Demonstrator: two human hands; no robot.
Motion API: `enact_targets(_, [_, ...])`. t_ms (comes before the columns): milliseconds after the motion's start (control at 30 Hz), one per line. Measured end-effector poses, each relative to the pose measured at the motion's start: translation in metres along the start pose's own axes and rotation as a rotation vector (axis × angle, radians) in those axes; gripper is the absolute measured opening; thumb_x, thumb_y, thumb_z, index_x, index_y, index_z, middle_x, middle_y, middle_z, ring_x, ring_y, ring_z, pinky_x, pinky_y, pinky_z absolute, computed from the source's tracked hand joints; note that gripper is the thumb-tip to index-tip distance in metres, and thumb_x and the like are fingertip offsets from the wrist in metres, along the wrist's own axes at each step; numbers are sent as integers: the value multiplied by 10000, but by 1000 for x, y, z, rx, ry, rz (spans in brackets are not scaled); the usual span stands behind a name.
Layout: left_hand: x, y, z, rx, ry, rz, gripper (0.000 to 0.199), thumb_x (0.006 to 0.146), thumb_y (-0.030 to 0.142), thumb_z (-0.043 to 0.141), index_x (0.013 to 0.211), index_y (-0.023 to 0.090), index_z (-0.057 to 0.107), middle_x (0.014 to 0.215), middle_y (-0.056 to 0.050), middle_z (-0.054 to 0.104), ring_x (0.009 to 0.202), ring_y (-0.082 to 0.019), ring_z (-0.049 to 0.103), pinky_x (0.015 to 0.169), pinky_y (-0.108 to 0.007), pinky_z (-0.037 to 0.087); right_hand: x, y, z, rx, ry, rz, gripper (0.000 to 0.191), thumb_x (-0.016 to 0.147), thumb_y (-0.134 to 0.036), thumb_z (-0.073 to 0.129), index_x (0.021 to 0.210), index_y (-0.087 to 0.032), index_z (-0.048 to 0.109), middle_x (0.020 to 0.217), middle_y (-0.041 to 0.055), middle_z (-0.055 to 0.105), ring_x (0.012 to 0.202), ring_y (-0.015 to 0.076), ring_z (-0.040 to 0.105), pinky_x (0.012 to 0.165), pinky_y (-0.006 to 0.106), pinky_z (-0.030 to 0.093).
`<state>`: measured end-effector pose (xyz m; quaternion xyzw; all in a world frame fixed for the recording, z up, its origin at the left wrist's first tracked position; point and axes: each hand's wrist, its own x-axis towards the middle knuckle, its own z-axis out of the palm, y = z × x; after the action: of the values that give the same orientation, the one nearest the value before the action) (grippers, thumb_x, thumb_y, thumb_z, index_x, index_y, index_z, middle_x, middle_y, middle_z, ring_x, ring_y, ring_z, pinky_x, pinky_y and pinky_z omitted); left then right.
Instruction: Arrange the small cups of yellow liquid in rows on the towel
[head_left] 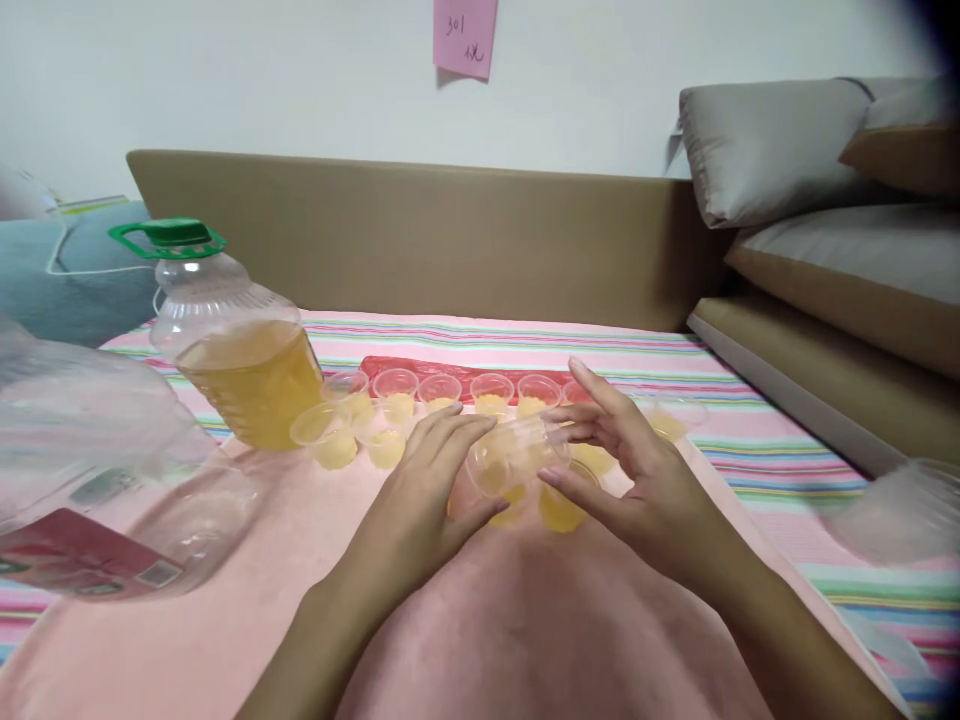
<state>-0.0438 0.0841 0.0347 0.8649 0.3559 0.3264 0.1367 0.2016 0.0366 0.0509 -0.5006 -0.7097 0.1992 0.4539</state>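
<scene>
A clear plastic cup (517,455), tilted on its side, is between my two hands. My right hand (626,450) has its thumb and fingers around the right end of the cup, with the index finger raised. On the left, my left hand (431,480) is beside the cup's rim with fingers stretched and thumb apart; whether it touches the rim I cannot tell. Beneath and behind the hands stand several clear cups of yellow liquid, such as one cup (561,510) below my right thumb and another cup (330,440) at the left. My hands partly hide the front cups.
A large bottle (255,370) with a green cap holds amber liquid at left. Nearer lies a clear plastic jug (97,440) with a red label. A red plastic bag (457,372) is behind the cups. Clear plastic (907,510) lies at right, below stacked cushions (847,240).
</scene>
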Motion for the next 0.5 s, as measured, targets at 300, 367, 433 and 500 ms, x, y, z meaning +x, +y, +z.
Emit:
enact_targets(300, [-1, 0, 0, 20, -18, 4, 548, 1013, 435, 683, 1489, 314, 440, 1553, -66, 564, 1490, -292, 484, 1225, -533, 462, 1, -7, 0, -78, 0, -49, 632, 1002, -431, 740, 1583, -416, 492, 1296, 35, 695, 1179, 273, 672, 1041, 492, 584])
enact_targets(367, [-2, 0, 0, 26, -28, 3, 542, 1015, 425, 683, 1490, 323, 444, 1556, -62, 567, 1491, -293, 488, 1226, -536, 462, 2, -10, -1, -120, 3, -56, 445, 1002, -433, 735, 1435, -379, 648, 1297, 25, 695, 1150, 268, 676, 1016, 484, 593])
enact_targets(433, [-3, 0, -1, 34, -37, -9, 540, 1020, 430, 675, 1496, 324, 441, 1563, -64, 566, 1492, -297, 488, 1227, -546, 460, 2, -11, 0, -117, 30, -48, 438, 1000, -420, 736, 1425, -363, 650, 1277, 22, 701, 1112, 256, 679, 991, 476, 601])
enact_targets(500, [-3, -1, -1, 47, -37, -13, 550, 1025, 437, 664, 1507, 313, 430, 1568, -72, 567, 1494, -302, 488, 1231, -560, 454, 1, -12, 2, -120, 36, -58, 411, 995, -413, 744, 1394, -350, 669, 1256, 23, 705, 1099, 252, 675, 986, 471, 599])
